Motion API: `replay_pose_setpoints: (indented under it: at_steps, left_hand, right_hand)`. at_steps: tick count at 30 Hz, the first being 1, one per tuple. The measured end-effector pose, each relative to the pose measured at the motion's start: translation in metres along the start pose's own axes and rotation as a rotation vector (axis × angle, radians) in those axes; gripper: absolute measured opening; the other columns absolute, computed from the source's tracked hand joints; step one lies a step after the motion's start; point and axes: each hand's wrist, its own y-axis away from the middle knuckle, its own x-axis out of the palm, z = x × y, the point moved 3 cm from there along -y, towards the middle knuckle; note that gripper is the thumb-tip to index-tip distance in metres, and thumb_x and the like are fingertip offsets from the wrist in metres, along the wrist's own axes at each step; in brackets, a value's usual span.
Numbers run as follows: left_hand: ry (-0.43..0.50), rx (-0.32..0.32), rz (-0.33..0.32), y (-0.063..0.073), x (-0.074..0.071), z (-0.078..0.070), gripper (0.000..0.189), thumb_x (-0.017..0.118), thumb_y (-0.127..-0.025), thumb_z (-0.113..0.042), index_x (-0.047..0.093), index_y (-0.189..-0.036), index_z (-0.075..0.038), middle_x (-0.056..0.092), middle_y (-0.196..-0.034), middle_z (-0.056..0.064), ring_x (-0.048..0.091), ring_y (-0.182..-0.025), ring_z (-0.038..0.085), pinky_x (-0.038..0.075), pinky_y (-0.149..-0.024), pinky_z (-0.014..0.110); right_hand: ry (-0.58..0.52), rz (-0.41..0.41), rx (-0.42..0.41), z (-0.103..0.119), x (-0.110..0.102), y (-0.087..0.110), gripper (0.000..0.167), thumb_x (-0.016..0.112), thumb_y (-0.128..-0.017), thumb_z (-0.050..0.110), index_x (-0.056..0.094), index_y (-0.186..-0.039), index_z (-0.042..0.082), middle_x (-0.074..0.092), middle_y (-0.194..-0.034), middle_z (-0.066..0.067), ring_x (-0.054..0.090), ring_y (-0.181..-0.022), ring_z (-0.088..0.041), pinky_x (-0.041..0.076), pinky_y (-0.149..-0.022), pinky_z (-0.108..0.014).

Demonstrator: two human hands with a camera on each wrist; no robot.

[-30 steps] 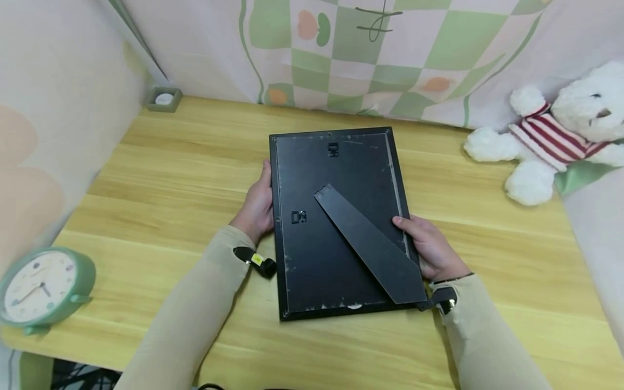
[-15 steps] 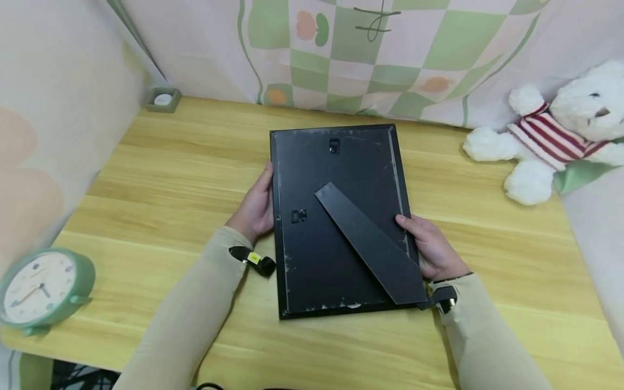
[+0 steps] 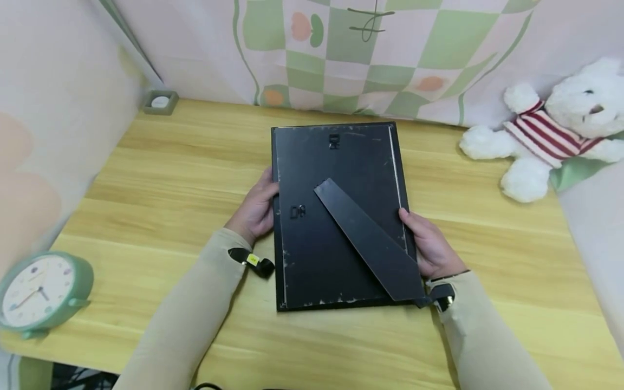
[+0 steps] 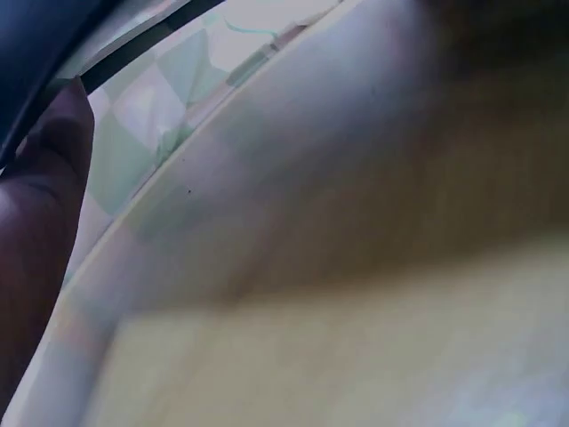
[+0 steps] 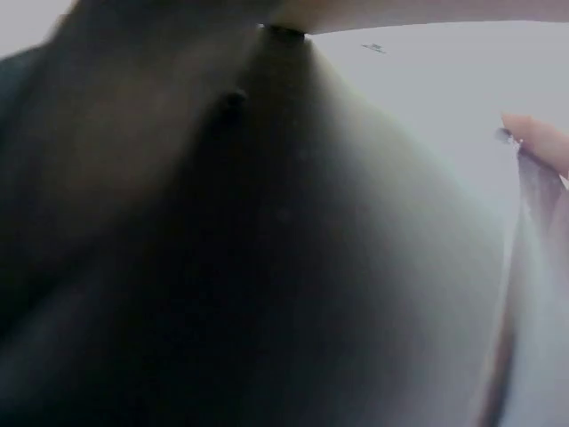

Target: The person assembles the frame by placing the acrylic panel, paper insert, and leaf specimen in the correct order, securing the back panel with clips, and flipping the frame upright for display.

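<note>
A black picture frame [image 3: 336, 238] is held back side up above the table, its easel leg [image 3: 370, 244] slanting toward the lower right corner. Two small metal hangers show on its back. My left hand [image 3: 253, 211] grips the left edge, with the thumb over the rim and the other fingers hidden beneath. On the right edge my right hand [image 3: 436, 246] holds on, its thumb on the back panel near the leg. In the left wrist view, part of the left hand [image 4: 44, 205] meets the frame's dark edge [image 4: 147, 44]. Dark, blurred surfaces fill most of the right wrist view.
A green alarm clock [image 3: 46, 292] stands at the table's left front. A small square holder [image 3: 160, 102] sits in the back left corner. At the back right is a white teddy bear [image 3: 560, 130] in a striped top. Behind the wooden table [image 3: 170, 173] hangs a checked cloth [image 3: 365, 59].
The frame has shifted slightly up in the head view. My left thumb has come over the frame's left rim, and the right thumb has moved slightly up along its edge.
</note>
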Motion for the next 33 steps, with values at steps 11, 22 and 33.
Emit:
replay_pose_setpoints:
  at_steps: [11, 22, 33]
  left_hand:
    - [-0.551, 0.225, -0.206, -0.0010, 0.0038, -0.0086, 0.020, 0.064, -0.097, -0.003, 0.063, -0.113, -0.013, 0.054, -0.134, 0.007, 0.053, -0.121, 0.018, 0.049, -0.094, 0.026]
    - [-0.486, -0.001, -0.168, 0.0033, 0.0068, -0.0065, 0.037, 0.040, -0.109, -0.021, 0.059, -0.131, 0.002, 0.066, -0.114, 0.010, 0.069, -0.084, 0.014, 0.060, -0.071, 0.028]
    - [-0.674, 0.006, -0.141, 0.0011, 0.0044, -0.0036, 0.036, 0.051, -0.107, -0.025, 0.056, -0.141, -0.015, 0.063, -0.125, 0.008, 0.067, -0.093, 0.017, 0.059, -0.075, 0.029]
  right_hand:
    - [0.011, -0.050, -0.054, -0.0007, -0.0010, -0.0018, 0.034, 0.036, -0.110, 0.019, 0.063, -0.118, -0.001, 0.073, -0.108, -0.016, 0.073, -0.098, -0.024, 0.060, -0.084, -0.032]
    - [0.067, -0.139, -0.067, 0.0004, -0.0016, -0.0006, 0.027, 0.043, -0.108, 0.019, 0.064, -0.111, 0.001, 0.074, -0.099, -0.013, 0.074, -0.090, -0.021, 0.061, -0.078, -0.029]
    - [0.096, -0.177, -0.062, 0.0012, -0.0023, 0.0009, 0.025, 0.046, -0.108, 0.019, 0.063, -0.110, 0.002, 0.074, -0.098, -0.011, 0.074, -0.089, -0.020, 0.061, -0.078, -0.029]
